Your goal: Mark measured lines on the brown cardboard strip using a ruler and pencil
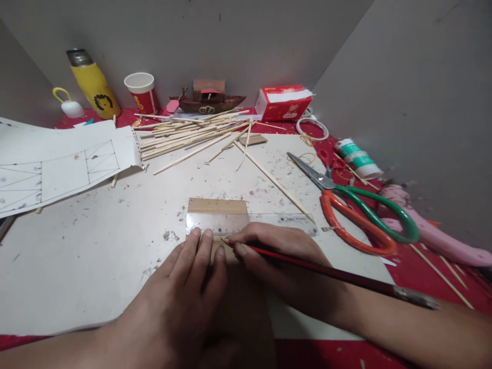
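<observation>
A clear plastic ruler [217, 223] lies across a strip of brown cardboard [217, 206]. My left hand [188, 279] rests from below with its fingers stretched out, the fingertips pressing on the ruler's lower edge and the cardboard. Between the thumb and fingers of my right hand [277, 256] is a dark red pencil [307, 266], slanted with its blunt end to the lower right. Its tip meets the cardboard just under the ruler, close to my left fingertips. My hands and forearms partly cover the lower cardboard.
Large scissors [326, 184] with orange and green handles lie open on the right, near a pink glue gun [430, 225]. Thin wooden sticks [184, 136] are piled behind the ruler. A drawn paper sheet [69, 159] lies left. A model boat [209, 97], cup [141, 92] and yellow bottle [92, 84] stand along the wall.
</observation>
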Motion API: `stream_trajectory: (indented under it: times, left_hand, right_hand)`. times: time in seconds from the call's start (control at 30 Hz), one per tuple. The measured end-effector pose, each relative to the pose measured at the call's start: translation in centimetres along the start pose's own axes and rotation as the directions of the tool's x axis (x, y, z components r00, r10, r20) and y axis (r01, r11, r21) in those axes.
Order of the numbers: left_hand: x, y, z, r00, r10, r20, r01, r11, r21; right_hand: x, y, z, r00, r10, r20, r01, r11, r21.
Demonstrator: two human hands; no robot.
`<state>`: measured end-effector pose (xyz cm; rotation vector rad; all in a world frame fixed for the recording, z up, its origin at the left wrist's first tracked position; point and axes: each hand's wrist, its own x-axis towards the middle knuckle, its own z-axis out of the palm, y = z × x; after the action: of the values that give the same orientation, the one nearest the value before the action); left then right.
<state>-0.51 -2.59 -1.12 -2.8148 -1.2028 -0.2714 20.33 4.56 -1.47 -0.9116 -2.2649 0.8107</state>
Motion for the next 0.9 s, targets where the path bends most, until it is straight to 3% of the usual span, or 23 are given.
stream_trajectory:
  times: [0.07,0.17,0.27,0.33,0.4,0.57,0.9]
  left_hand:
    - [0.1,0.0,-0.3,1.000,0.007,0.020,-0.007,1.000,-0.008]
    - [0.2,0.1,-0.7,0.999,0.007,0.037,-0.007,1.000,-0.011]
    - [0.0,0.1,-0.9,0.999,0.002,0.038,-0.002,1.000,0.000]
    - [0.0,0.0,-1.0,0.999,0.004,0.039,-0.005,1.000,0.016]
    - [-0.1,0.0,-1.1,0.999,0.010,0.037,-0.011,0.999,0.037]
    - [0.2,0.0,-1.1,1.000,0.021,0.013,-0.022,0.995,0.100]
    - [-0.8,-0.5,0.4,0.996,0.067,-0.062,-0.053,0.977,0.204]
  right_hand:
    - [-0.2,-0.1,-0.1,1.000,-0.022,-0.018,0.022,1.000,0.016]
    - [-0.4,-0.1,-0.9,0.984,-0.047,-0.171,0.057,0.997,0.054]
    - [-0.1,0.1,-2.6,0.961,-0.103,-0.256,0.088,0.994,-0.070]
    - [0.5,0.5,-3.9,0.967,-0.177,-0.183,0.129,0.961,-0.245]
    - [1.0,1.0,-5.1,0.984,-0.172,-0.051,0.141,0.917,-0.373]
    - [1.3,2.6,-6.8,0.971,-0.079,0.227,0.180,0.864,-0.470]
    - [1.6,2.7,-7.2,0.953,-0.058,0.297,0.168,0.918,-0.360]
